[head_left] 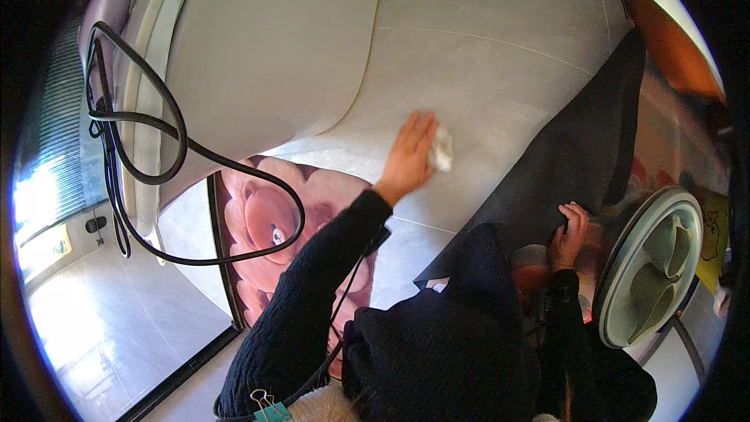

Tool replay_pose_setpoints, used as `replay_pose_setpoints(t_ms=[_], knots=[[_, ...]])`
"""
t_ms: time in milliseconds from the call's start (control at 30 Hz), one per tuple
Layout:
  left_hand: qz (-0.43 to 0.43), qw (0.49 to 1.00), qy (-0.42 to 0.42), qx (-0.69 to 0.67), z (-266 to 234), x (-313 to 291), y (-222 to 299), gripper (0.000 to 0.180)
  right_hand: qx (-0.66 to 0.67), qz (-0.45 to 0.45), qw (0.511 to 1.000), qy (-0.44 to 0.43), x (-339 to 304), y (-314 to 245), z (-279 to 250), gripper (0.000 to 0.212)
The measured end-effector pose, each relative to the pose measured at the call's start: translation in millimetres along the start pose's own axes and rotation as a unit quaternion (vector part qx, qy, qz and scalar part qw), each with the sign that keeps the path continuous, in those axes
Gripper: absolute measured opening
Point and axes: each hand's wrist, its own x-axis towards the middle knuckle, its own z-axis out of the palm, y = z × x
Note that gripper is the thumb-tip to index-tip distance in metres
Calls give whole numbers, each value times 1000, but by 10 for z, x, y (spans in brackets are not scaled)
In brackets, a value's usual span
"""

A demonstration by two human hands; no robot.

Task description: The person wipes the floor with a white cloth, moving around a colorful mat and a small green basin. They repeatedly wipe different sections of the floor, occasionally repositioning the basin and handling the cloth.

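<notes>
My left hand [408,155] reaches over the grey tiled floor [500,101]. It presses a crumpled white wad [442,148], tissue or cloth, against the tiles. Lower on the right, my right hand [569,236] lies on a mat whose dark underside [578,137] is folded up, with its fingers stretched out. The mat's coloured, patterned face shows beyond the fold. Black sleeves cover both arms.
A large pale body with a rounded corner [273,39] fills the upper left. A lilac hair dryer [107,8] rests there, its black cord [226,160] looping down. Beneath is a pink bear-patterned mat [269,215]. A round pale-green item [650,270] stands right.
</notes>
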Motion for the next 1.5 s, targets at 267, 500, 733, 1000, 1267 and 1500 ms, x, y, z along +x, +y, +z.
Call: replay_pose_setpoints(t_ms=[267, 500, 733, 1000, 1267, 1500], knots=[[27, 976, -206, -64, -270, -1405, 441, 64, -16, 22, 1000, -9, -11, -21, -4, 49], [-103, 991, 79, 41, -501, -128, -433, 39, -19, 8, 1000, -10, -5, -7, -23, 49], [-53, 993, 25, 103, -332, -539, -205, 42, -62, 12, 998, 1, -56, -20, -18, 52], [-54, 967, -229, -103, -560, -1711, 651, 42, -167, -8, 986, 3, -77, 26, -105, 46], [-31, 996, 52, -61, -104, 103, 229, 47, -46, 88, 981, 165, -93, 103, 61, 40], [155, 962, -190, -120, 209, -487, 677, 37, -50, 81, 980, 177, -14, 22, 68, 32]])
